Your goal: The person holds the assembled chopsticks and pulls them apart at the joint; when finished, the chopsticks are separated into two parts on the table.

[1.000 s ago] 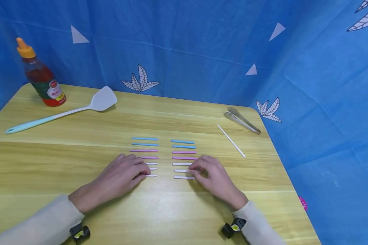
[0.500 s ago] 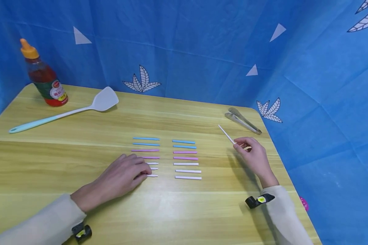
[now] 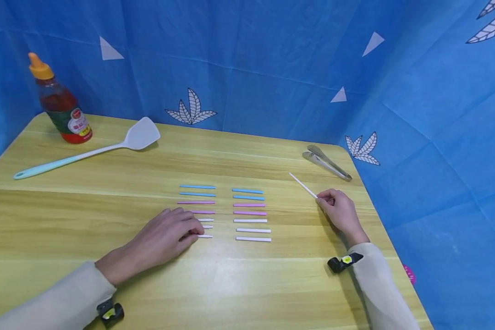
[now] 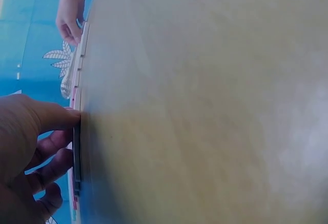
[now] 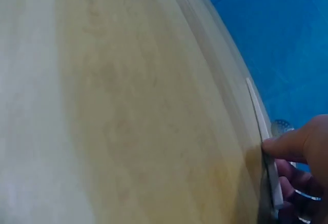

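Observation:
My right hand (image 3: 340,211) pinches a long, thin white stick (image 3: 302,184) near its lower end, at the right of the table. In the right wrist view, thumb and fingers grip the stick (image 5: 260,112), which slants close over the wood. My left hand (image 3: 167,234) is at the left column of short sticks, with thumb and fingertips on the nearest white stick (image 3: 205,236) and covering part of the other white ones. Blue sticks (image 3: 197,187) and purple sticks (image 3: 195,202) lie farther up this column. Beside it, a right column holds blue, purple and white sticks (image 3: 253,239).
Metal tongs (image 3: 327,162) lie at the back right, beyond my right hand. A white spatula (image 3: 140,134) with a pale green handle lies at the back left, near an upright sauce bottle (image 3: 66,110). Blue cloth (image 3: 264,59) hangs behind the wooden table (image 3: 239,284).
My right hand has left the right column of sticks, moved right and taken hold of the long white stick, shifting it slightly. The left hand has stayed in place.

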A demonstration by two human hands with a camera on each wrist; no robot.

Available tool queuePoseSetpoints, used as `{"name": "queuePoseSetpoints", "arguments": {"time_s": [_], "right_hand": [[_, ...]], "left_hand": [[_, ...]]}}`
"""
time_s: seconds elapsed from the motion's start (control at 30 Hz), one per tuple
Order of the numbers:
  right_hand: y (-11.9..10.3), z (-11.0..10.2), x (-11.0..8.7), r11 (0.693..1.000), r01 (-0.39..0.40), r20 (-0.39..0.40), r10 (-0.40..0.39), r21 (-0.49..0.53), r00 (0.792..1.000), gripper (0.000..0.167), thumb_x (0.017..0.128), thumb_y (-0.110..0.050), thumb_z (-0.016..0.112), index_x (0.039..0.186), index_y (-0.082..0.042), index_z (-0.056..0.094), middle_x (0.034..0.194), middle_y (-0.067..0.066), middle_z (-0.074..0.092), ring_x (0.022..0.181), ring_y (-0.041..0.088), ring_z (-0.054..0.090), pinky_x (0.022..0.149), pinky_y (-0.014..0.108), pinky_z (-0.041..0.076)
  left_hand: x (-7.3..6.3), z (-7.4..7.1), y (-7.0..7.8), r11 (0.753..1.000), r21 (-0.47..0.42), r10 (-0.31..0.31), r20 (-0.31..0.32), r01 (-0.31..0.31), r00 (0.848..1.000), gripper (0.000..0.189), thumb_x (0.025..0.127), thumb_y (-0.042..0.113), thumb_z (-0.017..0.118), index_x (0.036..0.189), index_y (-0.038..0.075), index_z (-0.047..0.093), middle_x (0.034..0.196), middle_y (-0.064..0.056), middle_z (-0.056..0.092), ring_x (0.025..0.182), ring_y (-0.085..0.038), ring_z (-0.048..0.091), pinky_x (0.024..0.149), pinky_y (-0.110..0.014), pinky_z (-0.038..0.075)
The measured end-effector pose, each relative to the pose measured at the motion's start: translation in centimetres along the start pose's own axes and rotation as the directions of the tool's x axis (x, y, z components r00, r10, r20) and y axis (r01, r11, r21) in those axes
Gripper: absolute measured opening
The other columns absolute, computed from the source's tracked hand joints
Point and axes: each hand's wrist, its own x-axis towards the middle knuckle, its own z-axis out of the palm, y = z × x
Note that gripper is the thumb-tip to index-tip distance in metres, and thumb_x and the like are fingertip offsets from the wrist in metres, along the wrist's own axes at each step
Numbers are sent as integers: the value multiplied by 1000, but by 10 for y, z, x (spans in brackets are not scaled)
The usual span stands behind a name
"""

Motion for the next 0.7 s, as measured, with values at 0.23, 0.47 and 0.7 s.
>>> {"name": "queuePoseSetpoints", "arguments": {"time_s": [0.23, 0.47, 0.7], "right_hand": [[-14, 1, -6, 998, 28, 16, -29, 63, 999, 23, 112, -22, 65, 123, -3, 69, 105, 15, 67, 90, 24, 55, 78, 32, 44], [-59, 12, -21, 943, 251, 35, -265, 217, 964, 13, 109, -17, 68, 118, -8, 71, 104, 8, 76, 97, 13, 64, 88, 28, 51], [-111, 23, -44, 850, 420, 113, -473, 317, 874, 8, 107, -9, 70, 114, -10, 73, 104, 5, 78, 96, 12, 69, 92, 32, 57]], "left_hand": [[1, -1, -3, 1000, -25, -13, 25, 13, 1000, 13, 97, 18, 83, 106, 27, 80, 109, 13, 76, 109, -14, 70, 94, -44, 55], [7, -16, -6, 988, -106, -104, 57, 110, 993, 11, 101, 21, 80, 111, 26, 81, 106, 14, 74, 102, -11, 67, 95, -44, 57], [20, -34, -7, 966, -196, -160, 57, 168, 986, 14, 106, 20, 73, 116, 24, 81, 105, 11, 73, 94, -9, 61, 82, -35, 54]]}}
